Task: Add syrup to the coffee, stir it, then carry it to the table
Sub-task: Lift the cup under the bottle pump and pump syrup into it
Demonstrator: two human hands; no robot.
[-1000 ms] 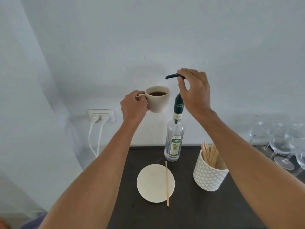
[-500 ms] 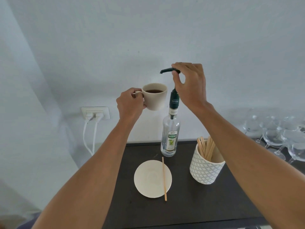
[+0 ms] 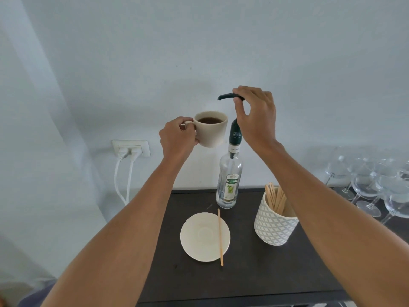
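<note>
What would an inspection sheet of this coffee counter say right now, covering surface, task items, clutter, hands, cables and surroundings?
Surface: dark counter, dry.
Job's things: beige ceramic cup of coffee held under the spout; clear glass syrup bottle with dark green pump; wooden stir stick across the cream round saucer.
Clutter: patterned white pot of sticks; stemmed glasses.
Hands: left hand grips the handle; right hand on the pump head.
Cables: two white cords plugged into the wall socket.
Surroundings: plain pale wall.
</note>
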